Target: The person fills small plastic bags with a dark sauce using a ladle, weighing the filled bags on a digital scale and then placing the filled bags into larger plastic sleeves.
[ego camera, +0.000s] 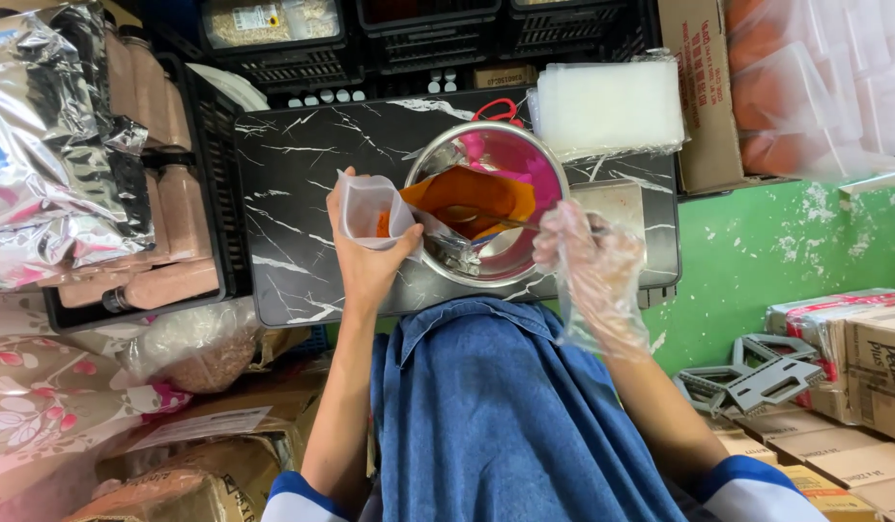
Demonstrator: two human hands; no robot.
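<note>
A crate of pinkish bottles (167, 208) stands far left. The left hand (370, 256) grips a small clear pouch (368, 208) holding orange powder, just left of the steel bowl (486, 198). The gloved right hand (578, 246) pinches a spoon (476, 215) over the bowl's orange powder (472, 193).

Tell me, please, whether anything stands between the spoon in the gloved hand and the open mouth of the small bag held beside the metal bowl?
Nothing visible does. The spoon in the right hand lies over the orange powder in the metal bowl. The left hand holds the small bag open at the bowl's rim, with only open space between.
</note>
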